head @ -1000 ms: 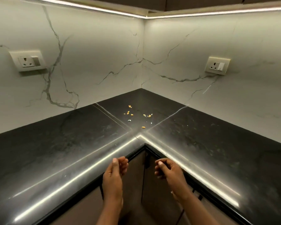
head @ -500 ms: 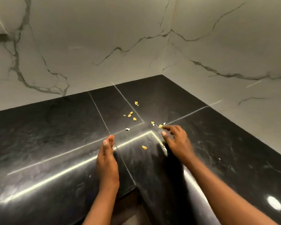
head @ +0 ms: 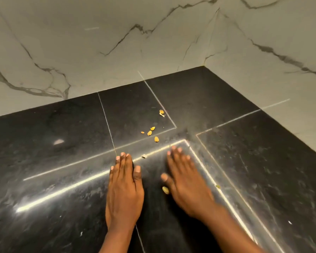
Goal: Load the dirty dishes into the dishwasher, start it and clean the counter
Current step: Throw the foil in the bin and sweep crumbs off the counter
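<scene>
The black stone counter [head: 44,147] fills the lower view, meeting in a corner. Small yellow crumbs [head: 151,133] lie scattered near the corner, beyond my fingertips. One more yellow crumb [head: 165,190] lies beside my right thumb, and a pale scrap [head: 144,156] sits between my two hands. My left hand [head: 125,185] lies flat on the counter with straight fingers together. My right hand [head: 184,176] also rests flat, fingers stretched forward and blurred, its palm just right of the near crumb.
White marble-look walls [head: 98,52] with dark veins close the counter at the back and right. Thin seams and a bright light reflection cross the stone. A tiny greenish speck [head: 217,186] lies right of my right hand.
Both hands slid forward and flattened on the counter. My right hand's curled fingers straightened and drew back from the far crumbs; those crumbs are gone and one crumb lies by its thumb.
</scene>
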{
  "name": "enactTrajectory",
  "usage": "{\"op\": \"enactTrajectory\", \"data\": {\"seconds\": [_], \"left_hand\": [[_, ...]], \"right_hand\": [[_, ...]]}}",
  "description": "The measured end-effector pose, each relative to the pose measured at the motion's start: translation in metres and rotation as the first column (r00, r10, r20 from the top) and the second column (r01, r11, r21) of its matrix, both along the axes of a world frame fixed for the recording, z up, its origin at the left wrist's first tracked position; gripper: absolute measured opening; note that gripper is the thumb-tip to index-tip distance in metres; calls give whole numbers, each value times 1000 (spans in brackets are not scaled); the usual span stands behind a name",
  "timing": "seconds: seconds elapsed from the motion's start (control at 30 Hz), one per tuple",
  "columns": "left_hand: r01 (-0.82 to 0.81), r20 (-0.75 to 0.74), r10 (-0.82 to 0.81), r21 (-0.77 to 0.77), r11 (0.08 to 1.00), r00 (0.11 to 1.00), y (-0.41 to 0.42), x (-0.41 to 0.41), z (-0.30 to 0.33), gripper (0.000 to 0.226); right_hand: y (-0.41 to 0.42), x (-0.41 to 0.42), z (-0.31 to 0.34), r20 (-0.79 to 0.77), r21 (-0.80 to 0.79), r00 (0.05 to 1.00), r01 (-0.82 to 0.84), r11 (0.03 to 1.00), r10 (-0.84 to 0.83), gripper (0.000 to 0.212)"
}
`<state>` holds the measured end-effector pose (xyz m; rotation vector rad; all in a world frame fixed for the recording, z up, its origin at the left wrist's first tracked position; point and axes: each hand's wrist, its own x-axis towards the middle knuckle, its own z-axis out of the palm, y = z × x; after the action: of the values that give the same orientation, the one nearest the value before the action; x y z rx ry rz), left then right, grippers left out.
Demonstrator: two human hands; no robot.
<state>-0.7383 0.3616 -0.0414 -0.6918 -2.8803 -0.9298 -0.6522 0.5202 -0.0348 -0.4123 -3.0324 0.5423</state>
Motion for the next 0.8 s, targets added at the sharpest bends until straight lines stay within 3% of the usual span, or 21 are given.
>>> {"op": "enactTrajectory", "data": {"seconds": [0.07,0.13,0.2,0.23,0.3,0.4,0.5,0.57,0.73,0.8], "left_hand": [[-9,14,9,-26,1000,1000,1,0,0,67],[-15,25,16,-35,999,1000,3,1,3,67],[-18,41,20,-39,999,999,2,1,4,67],[-17,46,19,-40,999,999,2,1,4,67],[-21,53,23,-31,999,998,1,0,6,65],[-33,60,34,-18,999,998,2,0,7,60],[-37,74,39,-25,999,996,2,0,8,57],[-35,77,38,-33,999,996,1,-1,9,57],[-33,83,36,-37,999,996,1,0,8,61],[-27,81,30,-41,999,996,1,-1,8,62]], "right_hand": [[-11,-5,8,-96,-162,995,-50,986,34,80],[12,-38,21,-284,-318,957,-40,947,-54,69],[58,-91,25,-413,-294,903,-8,956,-120,54],[84,-119,25,-396,-234,911,18,972,-113,50],[124,-169,19,-213,-128,976,29,991,-56,49],[142,-205,0,32,51,996,-89,995,87,52],[118,-187,-8,4,158,963,-268,950,271,61],[97,-152,-5,-26,103,927,-369,924,373,66],[48,-45,17,-3,-43,798,-602,798,602,51],[50,-38,28,-78,-186,791,-609,771,606,44]]}}
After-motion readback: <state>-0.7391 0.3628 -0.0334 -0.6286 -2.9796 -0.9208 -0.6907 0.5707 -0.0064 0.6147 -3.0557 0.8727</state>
